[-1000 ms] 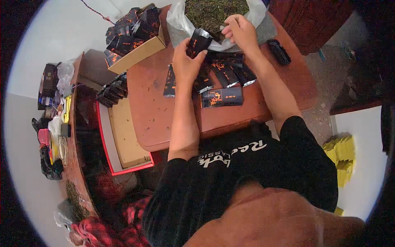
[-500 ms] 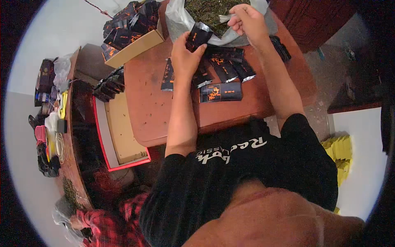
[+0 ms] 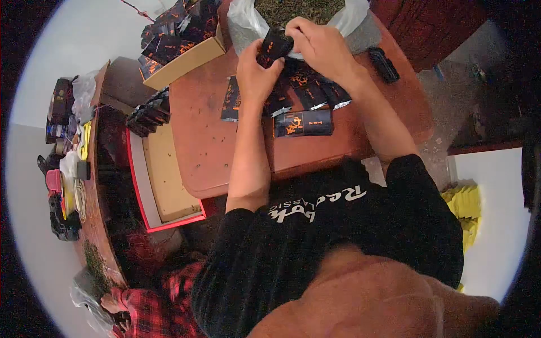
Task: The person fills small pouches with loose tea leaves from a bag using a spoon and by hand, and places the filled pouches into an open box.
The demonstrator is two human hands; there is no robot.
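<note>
My left hand (image 3: 257, 70) grips a black tea pouch (image 3: 274, 49) with orange lettering, held upright above the table. My right hand (image 3: 324, 49) is closed at the pouch's upper end, fingertips bunched together; whatever they hold is hidden. Just beyond both hands, a clear plastic bag (image 3: 248, 22) lies open, full of loose dark tea leaves (image 3: 296, 10). Below the hands several more black pouches lie on the table, some overlapping, with one flat tea pouch (image 3: 303, 123) nearest to me.
A cardboard box (image 3: 189, 61) heaped with black pouches stands at the table's (image 3: 220, 163) far left. A red-edged box (image 3: 163, 186) sits lower left. At the right lies a black bundle (image 3: 384, 65). Another person's plaid sleeve (image 3: 149, 312) shows at bottom left, beside a cluttered side table (image 3: 96, 225).
My right hand has come left and down from over the tea leaves to the pouch's mouth. The pale thing in its fingers no longer shows. My left hand still holds the pouch.
</note>
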